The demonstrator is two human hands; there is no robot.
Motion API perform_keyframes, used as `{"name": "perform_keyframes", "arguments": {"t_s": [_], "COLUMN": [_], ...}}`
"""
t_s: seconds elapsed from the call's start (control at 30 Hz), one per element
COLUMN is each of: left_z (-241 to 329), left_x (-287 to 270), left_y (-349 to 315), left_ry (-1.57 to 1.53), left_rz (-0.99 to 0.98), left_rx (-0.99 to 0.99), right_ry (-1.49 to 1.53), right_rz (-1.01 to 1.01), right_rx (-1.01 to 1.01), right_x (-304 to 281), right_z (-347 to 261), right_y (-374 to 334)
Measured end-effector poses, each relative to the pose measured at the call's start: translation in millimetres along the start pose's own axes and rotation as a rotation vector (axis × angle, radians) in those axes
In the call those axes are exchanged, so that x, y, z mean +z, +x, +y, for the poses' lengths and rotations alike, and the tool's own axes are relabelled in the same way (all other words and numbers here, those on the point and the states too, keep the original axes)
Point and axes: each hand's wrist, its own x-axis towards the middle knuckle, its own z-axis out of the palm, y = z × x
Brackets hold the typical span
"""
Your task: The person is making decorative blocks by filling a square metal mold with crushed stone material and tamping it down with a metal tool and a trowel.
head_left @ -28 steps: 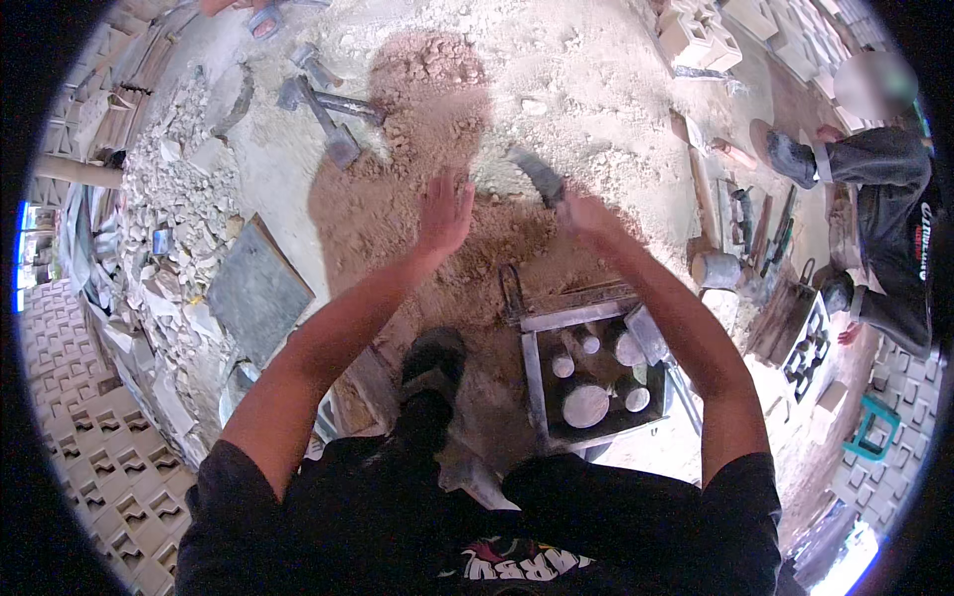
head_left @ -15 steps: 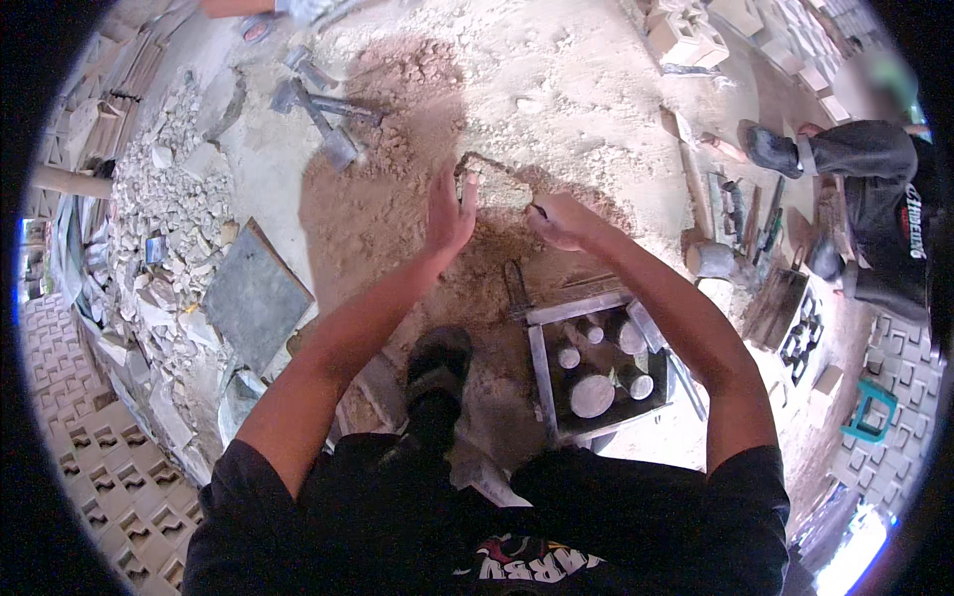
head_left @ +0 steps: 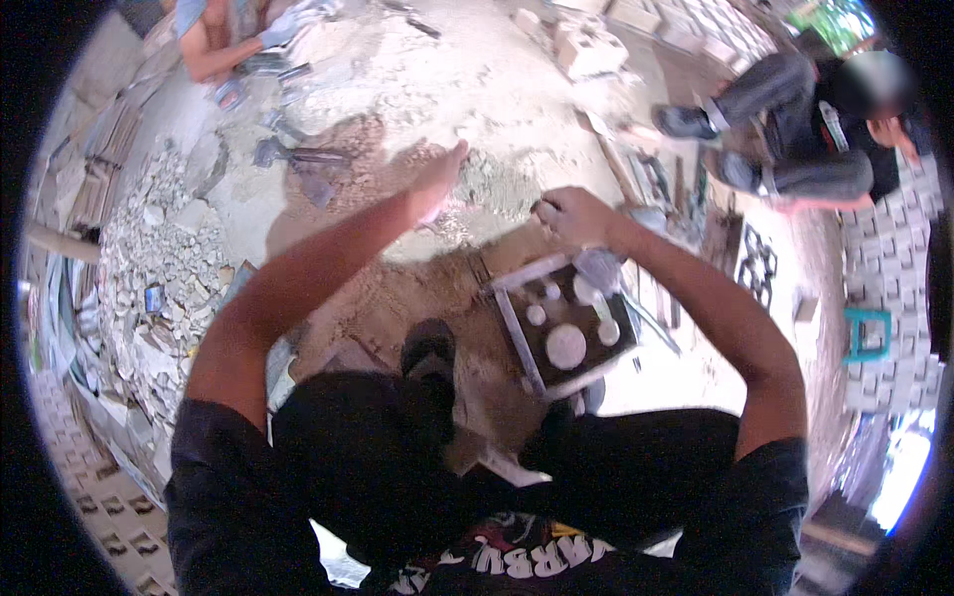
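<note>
My left hand is open, its fingers held straight together and its edge low against the loose sandy material. Beside it, between my hands, lies a patch of greyish damp-looking mix. My right hand is closed with curled fingers at the right side of that patch; what it grips is hidden. Just below my right wrist stands a square metal-framed mould with several round pale-topped cylinders inside. A rounded grey object rests at its upper right corner, partly blurred.
Hammers lie on the sandy ground to the left. Beyond them is a heap of broken rubble. Another person's gloved hand is at the far left. A seated person's legs are at the right, above a teal stool.
The view has shifted, bringing more of both other people into sight. My left hand has tilted toward the right, and my right hand stays closed at the mix.
</note>
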Motion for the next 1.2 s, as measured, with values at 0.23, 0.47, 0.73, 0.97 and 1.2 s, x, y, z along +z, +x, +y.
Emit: {"name": "perform_keyframes", "arguments": {"t_s": [0.23,0.47,0.73,0.97,1.2], "left_z": [36.2,-5.2,-25.7,-122.5,-110.2], "left_x": [70.9,138.5,212.3,178.6,237.1], "left_y": [-5.0,22.4,-32.5,-8.3,-47.6], "left_ry": [0.124,0.415,0.849,-0.133,-0.654], "left_rz": [-0.361,-0.254,0.175,0.223,-0.295], "left_rx": [-0.193,-0.072,0.058,0.11,-0.122], "right_ry": [0.184,0.082,0.019,0.142,0.062], "right_rz": [-0.037,0.127,0.223,0.261,0.239], "right_rx": [0.298,0.216,0.291,0.238,0.313], "right_x": [-34.6,-0.4,34.1,60.9,62.7], "right_z": [-31.0,-0.2,30.9,-5.5,22.2], "right_y": [-114.8,-185.8,-230.5,-210.7,-238.4]}}
